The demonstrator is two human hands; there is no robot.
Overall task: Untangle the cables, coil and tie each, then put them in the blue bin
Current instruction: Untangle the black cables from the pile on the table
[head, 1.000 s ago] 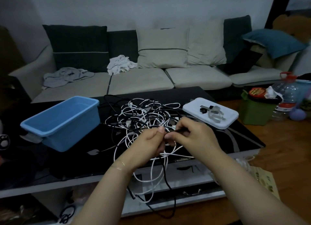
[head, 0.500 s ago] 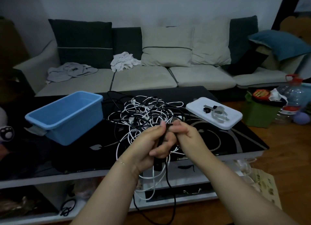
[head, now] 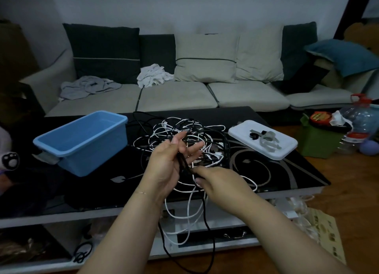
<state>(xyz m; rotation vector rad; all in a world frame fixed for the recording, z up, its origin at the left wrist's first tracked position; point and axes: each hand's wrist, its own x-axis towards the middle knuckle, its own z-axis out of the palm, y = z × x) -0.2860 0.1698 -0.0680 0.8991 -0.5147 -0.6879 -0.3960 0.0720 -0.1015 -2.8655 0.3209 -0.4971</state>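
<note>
Cables, black and white, lie in one tangled heap at the centre of the frame on the dark glass worktop; the black ones all but vanish against the glass, so how many there are cannot be told. Several loops spill over the near edge and hang toward the floor, where the lowest black one passes behind the right forearm. A sofa fills the upper half, its left end sunk in shadow, with crumpled cloth on the seats. The blue bin stands left of centre on the worktop, just beside the heap; the part of its inside that shows is bare. A white lid lies right of the heap with grey and black ties on it, too small to count. At the right edge a large water bottle is cut off by the frame. The left hand, palm up with fingers spread and relaxed, has a black cable running across its palm. The right hand, just below it, pinches that same cable between thumb and forefinger; its other fingers are hidden behind the back of the hand.
</note>
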